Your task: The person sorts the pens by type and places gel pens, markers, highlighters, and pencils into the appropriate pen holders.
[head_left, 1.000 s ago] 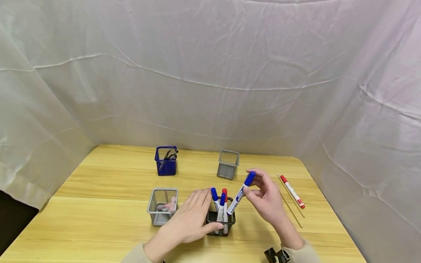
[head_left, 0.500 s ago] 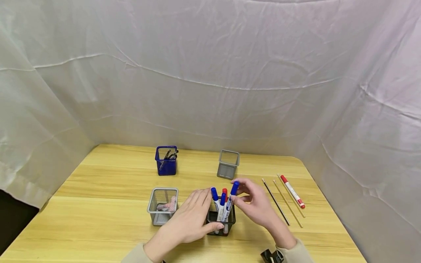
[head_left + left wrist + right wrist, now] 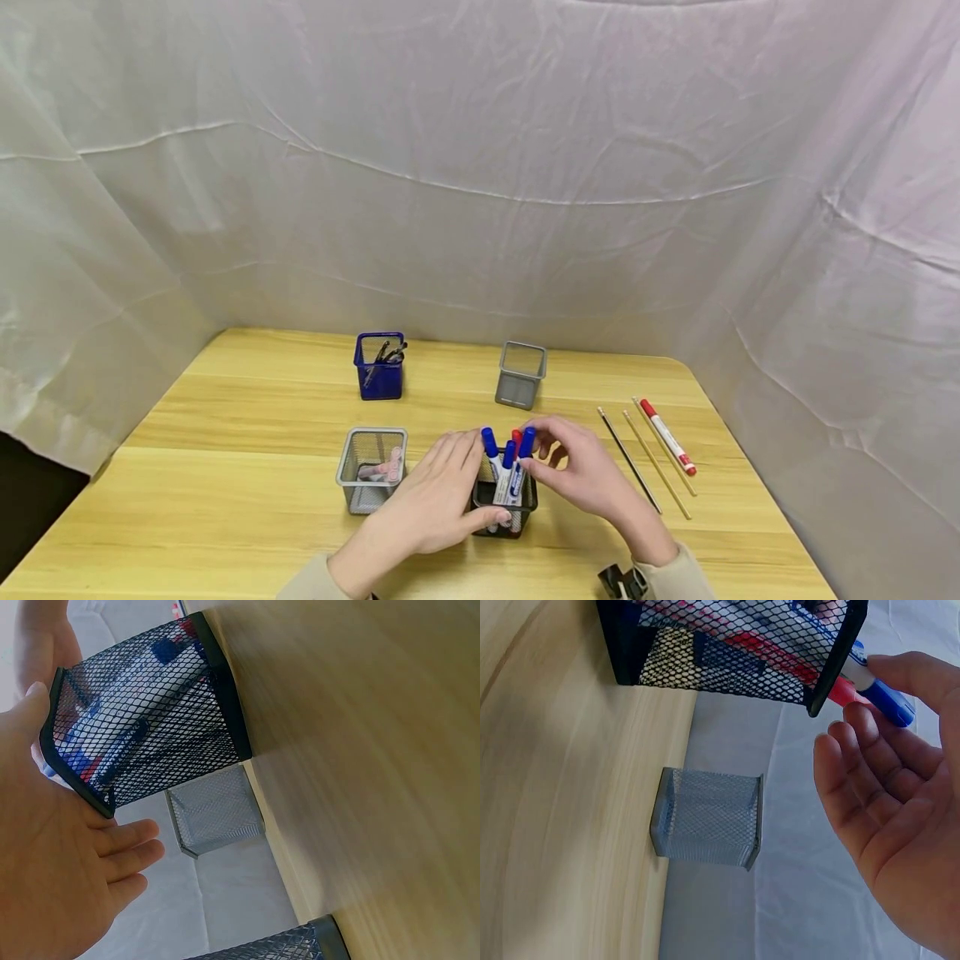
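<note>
A black mesh pen holder [image 3: 527,518] stands near the front of the table with several whiteboard markers upright in it. My left hand [image 3: 440,498] lies along its left side, fingers straight and thumb across the front. At the holder's right rim, my right hand [image 3: 581,467] pinches a blue-capped marker [image 3: 528,442] between thumb and fingers, its lower part inside the mesh. Beside it lean another blue-capped marker [image 3: 490,443] and a red-capped one, partly hidden. In the right wrist view the thumb presses the held marker [image 3: 889,703] just below its cap.
A silver mesh holder [image 3: 360,500] with pink-handled scissors stands left of my left hand. Farther back are a blue holder [image 3: 380,385] with pens and a grey holder [image 3: 517,392]. On the right lie a red marker [image 3: 667,437], a black pencil [image 3: 628,458] and two tan pencils.
My right hand has moved left and down, lowering the blue-capped marker from above the rim into the black holder. The left hand has stayed in place.
</note>
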Demonstrator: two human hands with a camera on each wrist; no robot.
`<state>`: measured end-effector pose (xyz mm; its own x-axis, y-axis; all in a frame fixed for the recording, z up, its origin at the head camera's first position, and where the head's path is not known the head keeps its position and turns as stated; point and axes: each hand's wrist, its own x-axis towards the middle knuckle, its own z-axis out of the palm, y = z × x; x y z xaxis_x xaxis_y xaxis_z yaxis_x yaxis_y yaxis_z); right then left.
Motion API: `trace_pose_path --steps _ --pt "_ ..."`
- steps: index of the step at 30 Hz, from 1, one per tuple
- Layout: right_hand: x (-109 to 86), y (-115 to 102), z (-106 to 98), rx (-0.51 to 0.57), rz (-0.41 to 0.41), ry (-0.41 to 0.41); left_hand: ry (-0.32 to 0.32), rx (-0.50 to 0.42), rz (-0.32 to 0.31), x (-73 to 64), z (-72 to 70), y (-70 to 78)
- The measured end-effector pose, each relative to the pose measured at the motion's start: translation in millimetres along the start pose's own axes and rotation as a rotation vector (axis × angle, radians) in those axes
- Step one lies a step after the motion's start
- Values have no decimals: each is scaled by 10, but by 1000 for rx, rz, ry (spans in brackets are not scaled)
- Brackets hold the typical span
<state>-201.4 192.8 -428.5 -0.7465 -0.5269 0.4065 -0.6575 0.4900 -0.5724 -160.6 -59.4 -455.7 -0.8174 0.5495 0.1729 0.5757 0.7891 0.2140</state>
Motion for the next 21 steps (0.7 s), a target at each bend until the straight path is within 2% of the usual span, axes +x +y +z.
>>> trace_pose_path --steps 5,14,21 --pt "-4 24 -4 -37 -20 -2 0 5 -1 2 4 0" --pt "-6 54 6 -63 -124 16 -6 -1 -9 2 8 -2" --pt "5 37 -21 -74 -120 41 -6 -9 -11 2 0 -2"
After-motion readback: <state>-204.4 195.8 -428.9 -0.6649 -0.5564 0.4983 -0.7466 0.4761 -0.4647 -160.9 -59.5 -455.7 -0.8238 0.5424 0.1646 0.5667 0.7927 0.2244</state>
